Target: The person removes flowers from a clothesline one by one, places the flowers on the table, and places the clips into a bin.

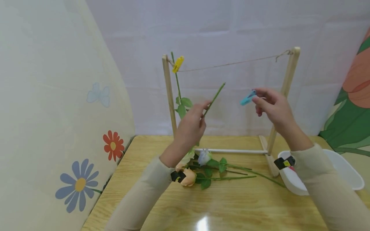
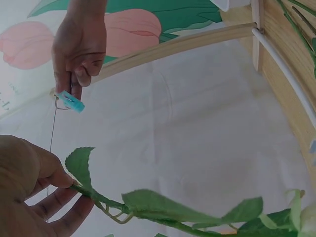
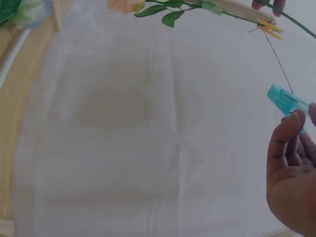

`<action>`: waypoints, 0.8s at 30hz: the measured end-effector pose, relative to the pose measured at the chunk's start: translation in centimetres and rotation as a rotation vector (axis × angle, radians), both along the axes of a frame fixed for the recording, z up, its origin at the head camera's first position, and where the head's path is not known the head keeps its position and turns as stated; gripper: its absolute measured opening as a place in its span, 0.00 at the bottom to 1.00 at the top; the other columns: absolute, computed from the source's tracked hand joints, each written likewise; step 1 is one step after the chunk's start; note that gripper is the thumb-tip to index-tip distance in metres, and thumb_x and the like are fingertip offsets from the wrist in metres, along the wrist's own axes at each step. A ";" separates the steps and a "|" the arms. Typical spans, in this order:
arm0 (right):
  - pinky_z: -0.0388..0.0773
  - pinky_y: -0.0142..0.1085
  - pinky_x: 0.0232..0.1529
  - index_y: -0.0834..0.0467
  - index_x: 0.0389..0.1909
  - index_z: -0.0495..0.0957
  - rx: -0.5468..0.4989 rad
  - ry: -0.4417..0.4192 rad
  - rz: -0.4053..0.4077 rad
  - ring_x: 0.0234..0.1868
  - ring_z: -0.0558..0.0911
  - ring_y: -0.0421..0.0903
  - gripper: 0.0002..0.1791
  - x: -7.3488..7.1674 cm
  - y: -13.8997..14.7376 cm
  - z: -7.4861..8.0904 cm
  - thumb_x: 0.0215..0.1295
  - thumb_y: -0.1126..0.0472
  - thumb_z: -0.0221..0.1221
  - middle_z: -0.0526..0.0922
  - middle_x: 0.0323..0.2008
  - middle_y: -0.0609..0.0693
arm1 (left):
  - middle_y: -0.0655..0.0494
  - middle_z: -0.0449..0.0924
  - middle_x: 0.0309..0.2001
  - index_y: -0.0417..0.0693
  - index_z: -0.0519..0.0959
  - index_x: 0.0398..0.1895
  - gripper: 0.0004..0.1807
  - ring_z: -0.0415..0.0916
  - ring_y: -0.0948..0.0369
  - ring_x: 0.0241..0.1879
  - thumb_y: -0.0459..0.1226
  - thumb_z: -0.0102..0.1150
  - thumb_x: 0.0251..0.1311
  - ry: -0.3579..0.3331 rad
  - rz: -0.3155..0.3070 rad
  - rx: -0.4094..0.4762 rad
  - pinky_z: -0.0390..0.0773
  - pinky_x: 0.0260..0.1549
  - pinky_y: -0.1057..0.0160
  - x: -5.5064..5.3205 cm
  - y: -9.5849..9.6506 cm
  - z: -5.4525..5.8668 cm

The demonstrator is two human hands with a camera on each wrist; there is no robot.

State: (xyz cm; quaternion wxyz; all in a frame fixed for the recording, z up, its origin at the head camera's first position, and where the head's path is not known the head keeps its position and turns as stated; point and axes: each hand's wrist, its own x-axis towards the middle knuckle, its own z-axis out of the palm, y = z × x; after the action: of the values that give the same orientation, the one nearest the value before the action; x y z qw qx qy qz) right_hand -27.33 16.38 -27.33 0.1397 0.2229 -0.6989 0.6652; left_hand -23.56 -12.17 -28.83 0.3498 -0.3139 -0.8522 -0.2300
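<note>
My left hand [image 1: 191, 123] pinches the green stem of a flower [image 1: 214, 98], cut end pointing up. In the left wrist view its leafy stem [image 2: 163, 210] runs rightward from the fingertips, and the bloom is mostly out of frame. My right hand [image 1: 273, 107] holds a light blue clothespin [image 1: 248, 98] between thumb and fingers, apart from the stem. A thin twine [image 1: 228, 64] spans two wooden posts above both hands. At its left end a yellow clothespin [image 1: 178, 64] clips another stem [image 1: 178, 85], whose peach bloom [image 3: 127, 5] hangs downward.
Several flowers lie on the wooden table [image 1: 231, 205], among them a peach rose [image 1: 188, 178] and a pale blue bloom [image 1: 204, 157]. A white basin [image 1: 344, 166] stands at the right, partly behind my forearm. A white rod [image 1: 234, 151] joins the posts low down.
</note>
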 end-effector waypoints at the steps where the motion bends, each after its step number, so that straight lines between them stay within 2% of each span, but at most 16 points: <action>1: 0.78 0.27 0.26 0.59 0.55 0.81 -0.007 -0.008 0.002 0.25 0.77 0.40 0.14 0.1 0.3 -0.2 0.71 0.61 0.62 0.82 0.39 0.48 | 0.45 0.80 0.54 0.41 0.68 0.69 0.33 0.82 0.52 0.44 0.18 0.57 0.59 0.003 0.005 -0.014 0.85 0.39 0.63 0.1 0.0 -0.1; 7: 0.78 0.27 0.26 0.59 0.56 0.81 -0.004 -0.019 -0.011 0.25 0.77 0.40 0.15 0.7 1.9 -1.5 0.71 0.62 0.62 0.83 0.38 0.46 | 0.45 0.80 0.53 0.45 0.68 0.69 0.31 0.80 0.51 0.39 0.21 0.55 0.63 0.049 0.038 -0.090 0.82 0.25 0.65 0.9 0.4 -0.6; 12: 0.79 0.27 0.27 0.58 0.56 0.81 0.005 -0.036 -0.021 0.25 0.77 0.39 0.15 1.2 3.2 -2.5 0.71 0.62 0.62 0.83 0.35 0.45 | 0.46 0.82 0.51 0.45 0.69 0.68 0.32 0.81 0.50 0.45 0.19 0.54 0.60 0.113 0.034 -0.144 0.83 0.27 0.63 1.1 0.9 -1.2; 17: 0.80 0.27 0.27 0.58 0.56 0.82 -0.040 -0.048 0.000 0.25 0.78 0.39 0.14 1.8 4.6 -3.6 0.71 0.65 0.61 0.83 0.33 0.44 | 0.50 0.82 0.53 0.46 0.70 0.68 0.35 0.80 0.52 0.48 0.17 0.54 0.55 0.147 0.036 -0.232 0.74 0.17 0.68 1.5 1.4 -2.1; 24: 0.80 0.26 0.27 0.56 0.55 0.82 -0.076 -0.047 0.023 0.25 0.78 0.39 0.14 2.1 6.5 -5.2 0.72 0.66 0.60 0.83 0.35 0.46 | 0.53 0.82 0.54 0.46 0.71 0.69 0.32 0.80 0.56 0.46 0.19 0.55 0.62 0.187 0.018 -0.372 0.78 0.24 0.68 2.3 2.5 -3.5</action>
State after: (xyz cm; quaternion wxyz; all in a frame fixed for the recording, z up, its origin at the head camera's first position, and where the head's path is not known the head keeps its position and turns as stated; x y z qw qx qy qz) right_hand -25.23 22.92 -32.49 0.1240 0.2099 -0.6735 0.6979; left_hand -21.26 -9.68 -32.34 0.3653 -0.3852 -0.8467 -0.0354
